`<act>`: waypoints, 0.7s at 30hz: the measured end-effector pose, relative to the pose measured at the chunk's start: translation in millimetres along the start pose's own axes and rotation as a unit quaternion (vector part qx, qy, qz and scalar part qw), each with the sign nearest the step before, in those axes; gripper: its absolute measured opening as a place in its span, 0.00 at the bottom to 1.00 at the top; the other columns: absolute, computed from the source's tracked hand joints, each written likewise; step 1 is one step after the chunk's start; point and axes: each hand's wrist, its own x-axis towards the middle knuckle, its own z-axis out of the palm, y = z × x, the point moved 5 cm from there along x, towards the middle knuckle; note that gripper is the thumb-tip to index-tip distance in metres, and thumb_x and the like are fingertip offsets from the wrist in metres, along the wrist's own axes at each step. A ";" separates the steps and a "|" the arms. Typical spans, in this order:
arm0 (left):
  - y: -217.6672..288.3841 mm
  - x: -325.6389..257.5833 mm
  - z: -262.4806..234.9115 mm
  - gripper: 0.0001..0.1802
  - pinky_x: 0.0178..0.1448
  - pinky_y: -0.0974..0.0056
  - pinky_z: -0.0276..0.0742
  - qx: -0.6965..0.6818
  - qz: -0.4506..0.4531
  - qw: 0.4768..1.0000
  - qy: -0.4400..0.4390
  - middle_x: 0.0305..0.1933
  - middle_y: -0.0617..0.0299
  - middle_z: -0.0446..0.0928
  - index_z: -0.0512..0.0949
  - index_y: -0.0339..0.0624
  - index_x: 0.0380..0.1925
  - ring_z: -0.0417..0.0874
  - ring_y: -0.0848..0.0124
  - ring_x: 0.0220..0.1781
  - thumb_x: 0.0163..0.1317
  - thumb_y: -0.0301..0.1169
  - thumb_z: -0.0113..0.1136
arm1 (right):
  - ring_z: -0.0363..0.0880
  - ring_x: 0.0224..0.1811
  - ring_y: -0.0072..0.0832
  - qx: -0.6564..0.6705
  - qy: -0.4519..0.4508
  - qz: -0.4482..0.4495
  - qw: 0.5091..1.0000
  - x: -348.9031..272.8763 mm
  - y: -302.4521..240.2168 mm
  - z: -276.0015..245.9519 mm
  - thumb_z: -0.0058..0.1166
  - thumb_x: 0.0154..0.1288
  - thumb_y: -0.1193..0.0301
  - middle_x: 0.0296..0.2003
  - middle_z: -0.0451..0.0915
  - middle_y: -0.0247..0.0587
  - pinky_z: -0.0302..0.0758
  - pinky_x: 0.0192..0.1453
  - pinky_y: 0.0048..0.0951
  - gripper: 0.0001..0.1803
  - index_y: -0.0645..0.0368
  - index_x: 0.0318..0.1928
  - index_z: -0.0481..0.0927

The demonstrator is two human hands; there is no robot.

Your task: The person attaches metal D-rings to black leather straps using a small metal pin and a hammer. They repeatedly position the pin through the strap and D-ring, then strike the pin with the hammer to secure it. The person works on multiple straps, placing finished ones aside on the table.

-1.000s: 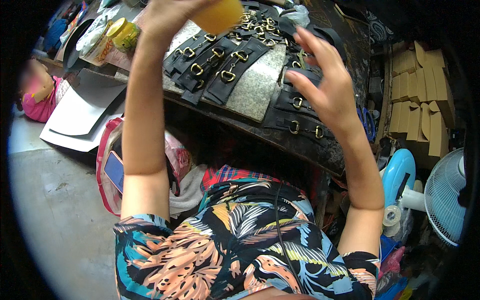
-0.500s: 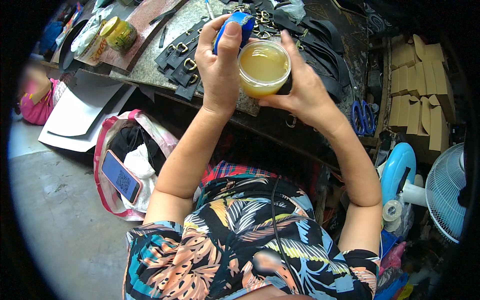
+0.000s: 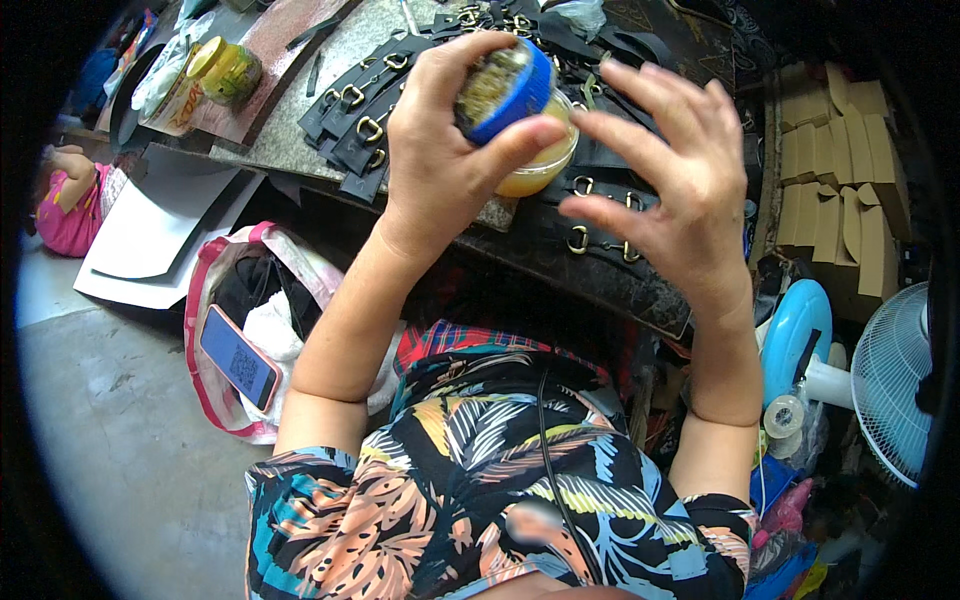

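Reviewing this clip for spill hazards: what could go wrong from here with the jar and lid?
1. The left hand holds both the blue lid and the open jar of yellowish paste above the black straps with brass buckles; a slip could spill paste on them.
2. The right hand is spread open beside the jar, seemingly not gripping it, so the jar seems to have little support.

A cramped leather-goods workshop: buckled black straps (image 3: 360,115) on a worktable (image 3: 300,40), stacked cardboard boxes (image 3: 835,200), cut pattern sheets (image 3: 150,225).
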 end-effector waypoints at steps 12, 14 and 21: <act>15.3 5.1 6.9 0.49 0.60 0.52 0.83 0.151 0.089 0.969 -0.176 0.60 0.47 0.76 0.76 0.53 0.66 0.83 0.47 0.58 0.38 0.40 0.86 | 0.87 0.56 0.45 0.310 0.018 0.066 0.948 -32.5 7.7 35.2 0.78 0.52 0.73 0.59 0.84 0.53 0.85 0.59 0.40 0.27 0.58 0.55 0.86; 17.7 6.3 6.7 0.49 0.61 0.52 0.83 0.173 0.082 0.958 -0.213 0.61 0.47 0.76 0.75 0.56 0.67 0.83 0.47 0.58 0.39 0.37 0.85 | 0.87 0.56 0.46 0.285 -0.002 0.026 0.958 -31.8 8.1 29.4 0.77 0.52 0.72 0.60 0.83 0.54 0.85 0.59 0.40 0.25 0.57 0.53 0.87; 4.2 18.8 8.2 0.41 0.58 0.50 0.85 0.248 0.101 0.951 -0.156 0.62 0.39 0.75 0.79 0.54 0.64 0.85 0.43 0.55 0.43 0.34 0.80 | 0.87 0.56 0.41 0.288 0.036 0.120 0.949 -41.9 33.3 17.4 0.70 0.61 0.71 0.56 0.85 0.52 0.82 0.60 0.37 0.13 0.61 0.47 0.89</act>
